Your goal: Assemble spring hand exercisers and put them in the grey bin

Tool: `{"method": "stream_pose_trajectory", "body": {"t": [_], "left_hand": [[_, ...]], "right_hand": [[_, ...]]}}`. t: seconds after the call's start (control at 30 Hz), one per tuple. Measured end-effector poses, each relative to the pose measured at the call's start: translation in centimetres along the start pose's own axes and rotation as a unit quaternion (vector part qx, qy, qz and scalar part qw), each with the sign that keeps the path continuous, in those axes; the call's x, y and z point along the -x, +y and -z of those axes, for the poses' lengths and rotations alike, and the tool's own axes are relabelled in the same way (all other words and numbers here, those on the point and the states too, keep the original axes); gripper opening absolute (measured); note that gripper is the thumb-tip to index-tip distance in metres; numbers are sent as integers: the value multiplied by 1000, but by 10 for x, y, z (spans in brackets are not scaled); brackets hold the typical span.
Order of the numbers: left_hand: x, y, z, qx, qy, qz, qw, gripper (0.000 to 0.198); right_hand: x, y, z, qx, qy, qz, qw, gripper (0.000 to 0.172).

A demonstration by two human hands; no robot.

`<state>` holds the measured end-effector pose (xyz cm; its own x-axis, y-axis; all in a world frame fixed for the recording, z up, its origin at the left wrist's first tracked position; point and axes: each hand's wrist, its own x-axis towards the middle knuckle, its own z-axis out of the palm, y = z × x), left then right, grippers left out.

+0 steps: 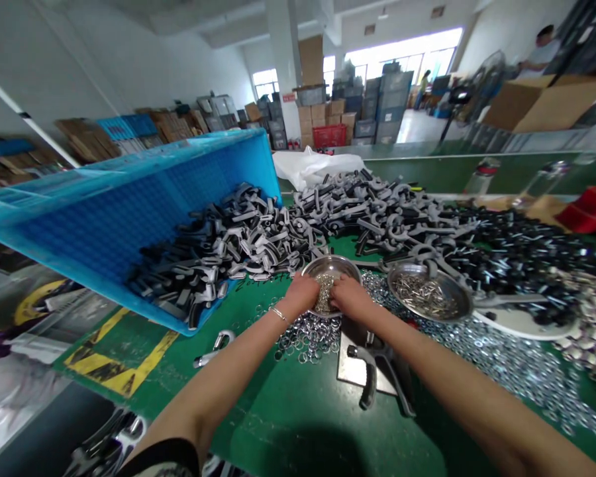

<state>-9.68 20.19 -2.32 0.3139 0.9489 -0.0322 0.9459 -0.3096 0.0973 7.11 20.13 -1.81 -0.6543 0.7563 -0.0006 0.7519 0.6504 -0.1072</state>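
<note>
My left hand (302, 293) and my right hand (350, 296) rest side by side on the near rim of a small metal bowl (332, 266) full of tiny silvery parts (324, 291). Both hands have their fingers curled into the parts; what they pinch is too small to make out. A thin bracelet sits on my left wrist. Loose metal rings (308, 338) lie on the green table (298, 411) just below my hands. A dark hand tool (377, 374) on a grey plate lies under my right forearm.
A tilted blue crate (104, 205) spills grey-black plastic parts (228, 245) at left. More such parts are heaped behind the bowl. A second metal dish (430, 291) of pins stands at right, beside washers, black screws and a red bin (591, 209). People stand far back.
</note>
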Motion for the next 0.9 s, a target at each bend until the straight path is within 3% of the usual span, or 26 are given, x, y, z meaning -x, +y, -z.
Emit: {"method": "stream_pose_trajectory", "body": {"t": [0.1,0.3,0.4,0.53,0.6,0.7,0.83,0.9], "left_hand": [[3,-1,-6,38,16,2,999,14],[5,-6,-18,164,63,52,983,13],[1,-6,-22,243,92,75,963,12],[10,-2,-18,361,115,96,921,17],[27,1,-15,407,121,104,900,22],[68,3,-14,495,121,118,852,24],[121,12,-23,632,80,146,757,19],[135,24,-28,659,47,153,735,22]], "right_hand": [[-16,1,-14,-3,-12,-13,1000,26],[-13,7,-24,-55,4,-57,997,30],[-19,6,-24,-103,17,-72,992,31],[-17,11,-10,-189,54,-81,977,19],[1,18,0,-232,80,-92,965,19],[57,27,6,-281,98,-120,947,25],[144,28,-12,-298,100,-152,937,25],[170,25,-27,-277,119,-124,946,21]]}}
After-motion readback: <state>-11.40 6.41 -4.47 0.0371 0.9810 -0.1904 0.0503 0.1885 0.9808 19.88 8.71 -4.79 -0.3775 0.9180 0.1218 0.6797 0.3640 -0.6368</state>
